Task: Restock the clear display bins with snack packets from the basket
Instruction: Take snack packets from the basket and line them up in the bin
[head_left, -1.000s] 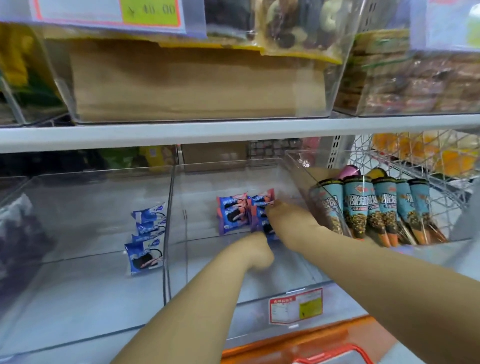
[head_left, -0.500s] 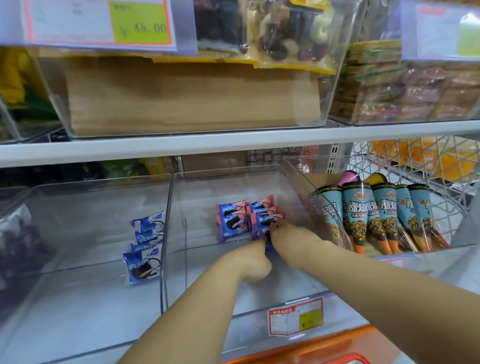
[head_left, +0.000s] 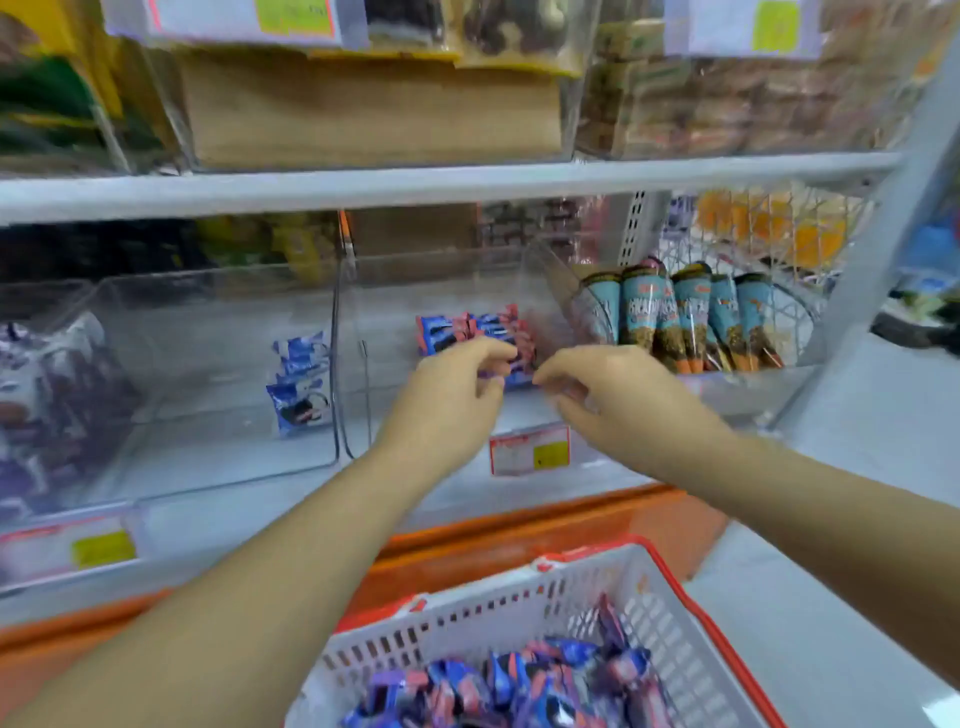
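Observation:
Blue and pink snack packets (head_left: 457, 327) lie in a small row at the back of the middle clear bin (head_left: 395, 312). My left hand (head_left: 452, 400) and my right hand (head_left: 618, 400) hover side by side at the bin's front, fingers loosely curled and apart, with nothing visibly held. The left fingertips are close to the nearest packets; blur hides whether they touch. Below, a white basket with a red rim (head_left: 670, 571) holds several more blue and pink packets (head_left: 509, 686).
The left clear bin holds a few blue and white packets (head_left: 301, 384). Teal cone snacks (head_left: 691, 317) fill the bin to the right. A price tag (head_left: 530, 449) hangs on the middle bin's front. An orange ledge (head_left: 519, 535) runs below; a white shelf (head_left: 415, 189) overhangs above.
Both hands have pulled back from the packets deep in the bin toward its front. The view tilted down, so the basket now shows.

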